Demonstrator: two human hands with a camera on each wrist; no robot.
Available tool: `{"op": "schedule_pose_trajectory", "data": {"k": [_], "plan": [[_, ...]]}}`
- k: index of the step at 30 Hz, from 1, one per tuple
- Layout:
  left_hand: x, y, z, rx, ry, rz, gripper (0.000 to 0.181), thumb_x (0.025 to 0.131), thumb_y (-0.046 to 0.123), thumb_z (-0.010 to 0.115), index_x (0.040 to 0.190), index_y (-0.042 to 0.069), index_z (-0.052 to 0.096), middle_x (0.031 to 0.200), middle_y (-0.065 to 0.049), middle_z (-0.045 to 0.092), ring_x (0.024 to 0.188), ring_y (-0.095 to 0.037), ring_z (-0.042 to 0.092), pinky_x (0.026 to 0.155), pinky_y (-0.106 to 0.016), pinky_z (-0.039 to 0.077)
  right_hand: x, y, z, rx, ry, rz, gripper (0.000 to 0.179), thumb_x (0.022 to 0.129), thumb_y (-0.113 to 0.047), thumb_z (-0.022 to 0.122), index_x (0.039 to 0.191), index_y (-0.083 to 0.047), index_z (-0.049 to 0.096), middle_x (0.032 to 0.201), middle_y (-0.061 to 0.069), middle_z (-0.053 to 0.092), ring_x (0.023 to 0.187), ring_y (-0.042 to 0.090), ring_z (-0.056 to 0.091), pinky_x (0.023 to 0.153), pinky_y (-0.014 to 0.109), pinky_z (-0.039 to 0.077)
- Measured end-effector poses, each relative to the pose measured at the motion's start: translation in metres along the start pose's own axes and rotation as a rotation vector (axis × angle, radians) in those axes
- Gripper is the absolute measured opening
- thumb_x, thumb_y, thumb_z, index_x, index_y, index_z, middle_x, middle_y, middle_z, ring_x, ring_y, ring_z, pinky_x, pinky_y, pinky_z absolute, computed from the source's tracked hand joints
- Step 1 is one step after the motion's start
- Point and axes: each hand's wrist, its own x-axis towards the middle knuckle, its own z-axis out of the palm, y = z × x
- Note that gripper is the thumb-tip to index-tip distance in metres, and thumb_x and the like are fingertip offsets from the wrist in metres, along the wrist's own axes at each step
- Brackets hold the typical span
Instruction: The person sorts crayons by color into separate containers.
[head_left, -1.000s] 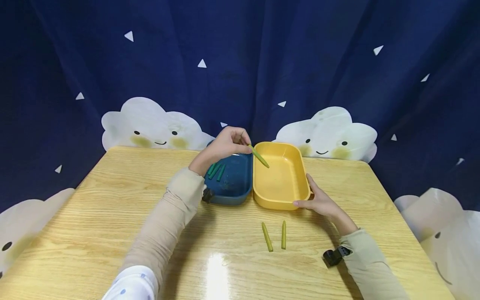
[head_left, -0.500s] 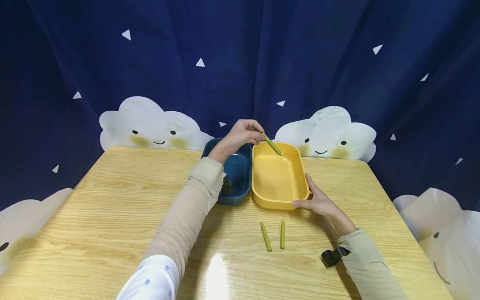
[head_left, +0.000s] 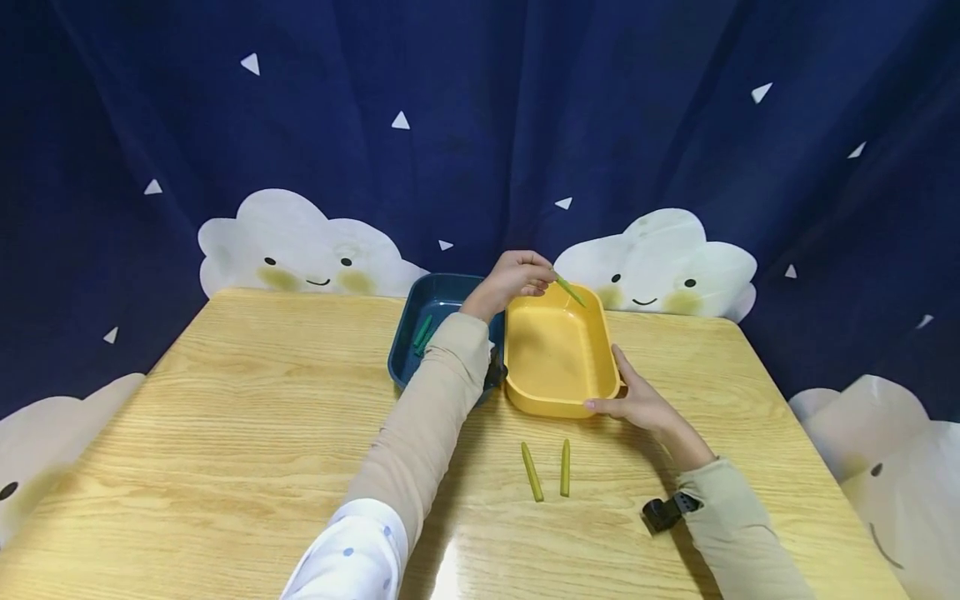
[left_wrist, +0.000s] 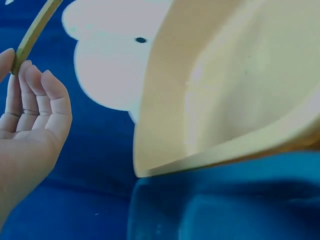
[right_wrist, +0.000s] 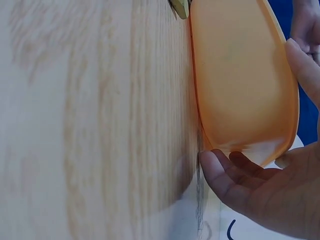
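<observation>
My left hand [head_left: 517, 279] pinches one end of a yellow-green crayon [head_left: 571, 292] over the far part of the yellow bin [head_left: 555, 354]. In the left wrist view, thumb and fingertips hold that crayon [left_wrist: 34, 37] by its end, apart from the bin wall. My right hand [head_left: 643, 406] grips the bin's near right corner, thumb at the front rim and fingers along the side. In the right wrist view, the fingers of the right hand [right_wrist: 270, 192] curl against the bin's outer wall. Two more yellow-green crayons [head_left: 532, 472] lie on the table in front.
Left of the yellow bin, side by side with it, stands a dark blue bin [head_left: 442, 287] holding several green crayons [head_left: 422, 333], partly hidden by the left forearm. Behind the wooden table [head_left: 285, 375] hangs a navy curtain [head_left: 465, 167] with clouds.
My left hand has moved right with the crayon, from above the blue bin to above the yellow bin's far end. The right hand stays at the bin's corner.
</observation>
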Motion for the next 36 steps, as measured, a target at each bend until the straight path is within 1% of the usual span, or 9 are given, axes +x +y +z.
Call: {"op": "schedule_pose_trajectory", "data": {"k": [2,4,9,14,21,23,26,32,36], "plan": [[0.004,-0.006,0.003,-0.005,0.008,-0.033,0.006,0.08,-0.001,0.067,0.085,-0.001,0.063,0.073,-0.006,0.059,0.067,-0.018,0.056,0.075,-0.034,0.051,0.0,0.001,0.0,-0.005,0.002,-0.004,0.108,0.082,-0.02,0.07,0.146,-0.019,-0.017,0.147,0.024,0.012,0.105,0.035,0.051,0.075,0.035,0.044],[0.008,-0.012,0.007,-0.002,0.025,-0.053,0.007,0.08,-0.001,0.067,0.085,-0.002,0.062,0.072,-0.007,0.059,0.066,-0.018,0.056,0.07,-0.03,0.052,0.001,0.002,0.0,-0.003,0.011,-0.002,0.108,0.081,-0.02,0.071,0.146,-0.018,-0.016,0.148,0.024,0.012,0.104,0.034,0.051,0.074,0.035,0.044],[0.017,-0.022,0.014,0.017,0.087,-0.082,0.006,0.079,-0.003,0.066,0.083,-0.004,0.061,0.07,-0.007,0.058,0.06,-0.015,0.056,0.061,-0.025,0.05,0.002,0.002,0.001,0.029,0.011,0.016,0.111,0.08,-0.021,0.073,0.146,-0.019,-0.016,0.148,0.023,0.012,0.102,0.032,0.051,0.073,0.035,0.045],[0.025,-0.03,0.022,0.04,0.109,-0.103,0.008,0.076,-0.009,0.066,0.082,-0.006,0.062,0.068,-0.006,0.058,0.056,-0.014,0.054,0.06,-0.026,0.05,0.003,0.002,0.002,0.038,0.012,-0.006,0.11,0.08,-0.021,0.073,0.146,-0.018,-0.015,0.15,0.022,0.007,0.112,0.037,0.048,0.082,0.036,0.044],[0.029,-0.042,0.031,0.187,0.124,-0.108,0.021,0.072,-0.014,0.067,0.092,-0.013,0.064,0.073,-0.007,0.055,0.056,-0.014,0.054,0.063,-0.027,0.053,0.003,0.001,0.001,0.043,0.006,-0.027,0.111,0.079,-0.021,0.074,0.147,-0.016,-0.015,0.15,0.022,0.006,0.114,0.038,0.047,0.089,0.042,0.04],[0.028,-0.041,0.033,0.205,0.124,-0.105,0.024,0.071,-0.015,0.068,0.094,-0.014,0.064,0.075,-0.009,0.056,0.056,-0.014,0.055,0.064,-0.028,0.053,0.002,0.001,0.0,0.033,0.009,-0.031,0.111,0.079,-0.02,0.073,0.147,-0.016,-0.015,0.151,0.022,0.005,0.116,0.039,0.045,0.093,0.046,0.036],[0.029,-0.041,0.036,0.241,0.133,-0.114,0.022,0.071,-0.015,0.069,0.093,-0.012,0.065,0.078,-0.011,0.058,0.056,-0.015,0.056,0.062,-0.027,0.053,0.001,-0.001,0.0,-0.002,0.022,-0.035,0.111,0.079,-0.02,0.073,0.147,-0.016,-0.014,0.151,0.023,0.002,0.126,0.041,0.033,0.1,0.052,0.025],[0.032,-0.043,0.039,0.323,0.119,-0.156,0.023,0.071,-0.015,0.068,0.094,-0.011,0.066,0.09,-0.015,0.063,0.06,-0.017,0.059,0.061,-0.026,0.053,-0.002,-0.003,0.001,0.013,0.014,-0.022,0.111,0.079,-0.019,0.073,0.146,-0.016,-0.016,0.15,0.025,-0.001,0.128,0.042,0.027,0.101,0.052,0.025],[0.031,-0.041,0.04,0.485,0.111,-0.202,0.024,0.072,-0.009,0.07,0.096,-0.006,0.067,0.088,-0.008,0.062,0.063,-0.014,0.056,0.063,-0.027,0.053,-0.002,-0.003,0.001,0.026,0.011,-0.014,0.112,0.079,-0.02,0.074,0.146,-0.014,-0.016,0.151,0.023,-0.006,0.132,0.043,0.016,0.103,0.055,0.02]]}}
